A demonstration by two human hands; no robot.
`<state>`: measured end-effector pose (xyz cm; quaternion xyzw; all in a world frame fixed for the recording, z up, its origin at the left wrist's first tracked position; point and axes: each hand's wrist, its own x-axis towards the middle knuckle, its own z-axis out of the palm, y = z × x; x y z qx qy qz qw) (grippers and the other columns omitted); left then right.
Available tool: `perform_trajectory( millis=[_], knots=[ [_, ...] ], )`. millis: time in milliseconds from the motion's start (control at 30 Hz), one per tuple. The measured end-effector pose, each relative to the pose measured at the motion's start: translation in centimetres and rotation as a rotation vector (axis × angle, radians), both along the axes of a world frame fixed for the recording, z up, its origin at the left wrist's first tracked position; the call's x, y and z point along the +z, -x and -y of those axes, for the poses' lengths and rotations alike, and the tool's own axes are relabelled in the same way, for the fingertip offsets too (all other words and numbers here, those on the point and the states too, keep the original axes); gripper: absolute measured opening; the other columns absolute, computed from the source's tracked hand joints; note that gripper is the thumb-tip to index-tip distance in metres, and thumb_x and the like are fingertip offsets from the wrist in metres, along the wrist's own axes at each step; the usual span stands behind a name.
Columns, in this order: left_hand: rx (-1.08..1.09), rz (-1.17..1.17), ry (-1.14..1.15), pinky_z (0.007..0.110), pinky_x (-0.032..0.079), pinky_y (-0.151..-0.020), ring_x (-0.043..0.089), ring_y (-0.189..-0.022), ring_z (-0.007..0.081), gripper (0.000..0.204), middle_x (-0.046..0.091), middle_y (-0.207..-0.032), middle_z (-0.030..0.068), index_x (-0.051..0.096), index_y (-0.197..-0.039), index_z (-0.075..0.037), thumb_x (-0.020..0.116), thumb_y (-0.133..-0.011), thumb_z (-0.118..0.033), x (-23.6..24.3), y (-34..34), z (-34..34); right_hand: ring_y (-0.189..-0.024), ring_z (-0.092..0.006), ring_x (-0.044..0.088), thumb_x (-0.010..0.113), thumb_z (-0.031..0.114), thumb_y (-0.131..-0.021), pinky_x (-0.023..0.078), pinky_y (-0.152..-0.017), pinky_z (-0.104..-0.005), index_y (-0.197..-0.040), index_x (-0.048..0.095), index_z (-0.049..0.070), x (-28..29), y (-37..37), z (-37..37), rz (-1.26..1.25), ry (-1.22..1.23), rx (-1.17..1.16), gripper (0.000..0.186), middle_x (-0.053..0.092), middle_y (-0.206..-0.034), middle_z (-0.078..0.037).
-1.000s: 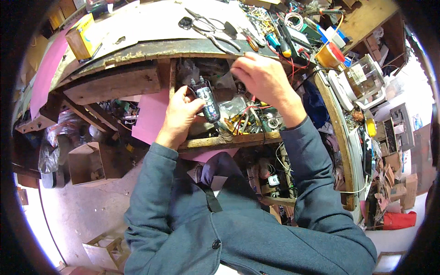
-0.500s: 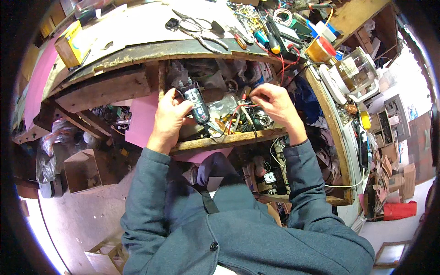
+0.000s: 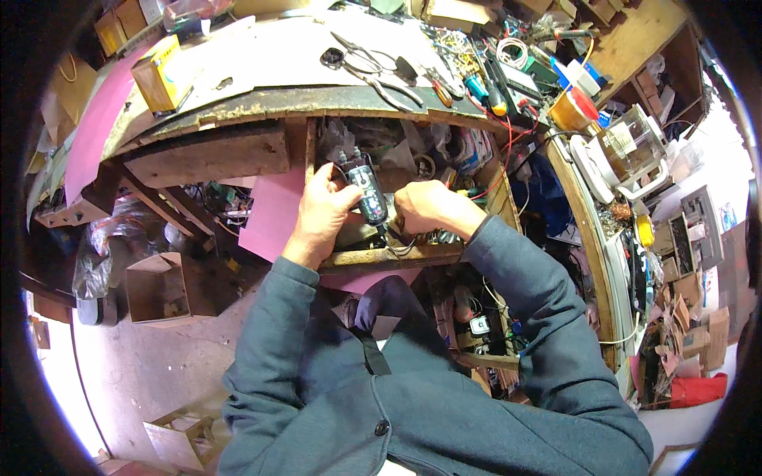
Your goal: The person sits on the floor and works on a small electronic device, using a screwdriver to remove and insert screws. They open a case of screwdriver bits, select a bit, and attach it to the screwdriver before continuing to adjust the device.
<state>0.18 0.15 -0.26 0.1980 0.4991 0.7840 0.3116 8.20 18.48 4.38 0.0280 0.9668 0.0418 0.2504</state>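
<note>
At the left, a yellow box (image 3: 161, 75) stands on the tabletop (image 3: 262, 59), and below the tabletop's edge a pink sheet (image 3: 274, 214) hangs beside the open drawer (image 3: 357, 260). The left hand (image 3: 320, 210) pinches a dark, oblong device (image 3: 365, 189) by its upper left side, thumb against the printed face. The device is above the cluttered drawer, tilted, with its two small metal-looking posts at the upper end. It looks light enough for one hand, stiff and smooth-shelled, so it could slip from a fingertip pinch; the long sides seem the best hold, while the posts look the most delicate part. Beyond it, pliers (image 3: 387, 93) lie on the tabletop. The right hand (image 3: 425, 208) is just beside the device's lower end, fingers curled in narrowly; whether they hold anything, I cannot tell. Farther right are an orange-handled screwdriver (image 3: 441, 93) on the tabletop and a clear jug (image 3: 629, 141) with a white handle.
</note>
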Motion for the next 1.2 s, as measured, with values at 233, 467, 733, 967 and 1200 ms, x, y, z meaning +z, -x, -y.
perform_trajectory(
  millis=[233, 467, 733, 967, 1200],
  knots=[
    [0.005, -0.008, 0.033, 0.026, 0.057, -0.063, 0.064, -0.085, 0.0078, 0.038, 0.067, -0.101, 0.0003, 0.058, -0.125, -0.008, 0.069, -0.09, -0.01, 0.4, -0.2, 0.2, -0.09, -0.0398, 0.074, 0.071, 0.03, -0.076, 0.059, -0.077, -0.0492, -0.092, 0.076, -0.001, -0.2, -1.0, -1.9, 0.002, 0.2, -0.105, 0.036, 0.075, -0.094, -0.023],
    [-0.006, -0.004, 0.008, 0.023, 0.054, -0.06, 0.064, -0.084, 0.0071, 0.039, 0.067, -0.101, -0.0002, 0.058, -0.127, -0.008, 0.07, -0.089, -0.01, -0.3, -0.1, -0.3, -0.077, -0.0375, 0.066, 0.066, 0.033, -0.082, 0.052, -0.072, -0.0431, -0.091, 0.065, -0.004, 1.0, -1.6, -3.2, -0.374, 0.356, -0.225, 0.038, 0.068, -0.082, -0.022],
    [-0.021, -0.045, -0.001, 0.02, 0.051, -0.057, 0.063, -0.085, 0.0049, 0.04, 0.067, -0.104, -0.0006, 0.057, -0.128, -0.007, 0.069, -0.09, -0.009, -0.8, 0.3, -0.2, -0.069, -0.0101, 0.067, 0.076, 0.012, -0.085, 0.054, -0.065, -0.0269, -0.098, 0.074, 0.002, 4.0, -4.6, -1.2, -0.939, 0.749, -0.397, 0.016, 0.074, -0.082, -0.007],
    [-0.02, -0.055, -0.016, 0.021, 0.052, -0.058, 0.063, -0.084, 0.0052, 0.04, 0.067, -0.104, -0.0006, 0.056, -0.128, -0.008, 0.069, -0.09, -0.01, -0.8, 0.1, -0.2, -0.089, -0.0127, 0.072, 0.069, -0.004, -0.095, 0.057, -0.074, -0.0251, -0.114, 0.064, -0.001, 6.5, -5.6, 1.8, -1.164, 1.23, -0.214, 0.02, 0.073, -0.103, -0.008],
    [-0.019, -0.031, 0.019, 0.025, 0.054, -0.063, 0.063, -0.083, 0.0073, 0.04, 0.067, -0.102, -0.0002, 0.056, -0.128, -0.008, 0.069, -0.09, -0.01, 0.0, -0.2, -0.2, -0.081, -0.0242, 0.073, 0.07, 0.0, -0.092, 0.058, -0.073, -0.0337, -0.113, 0.063, -0.001, 7.3, -4.8, 4.1, -1.235, 0.698, 0.087, 0.022, 0.07, -0.096, -0.016]
  ],
)
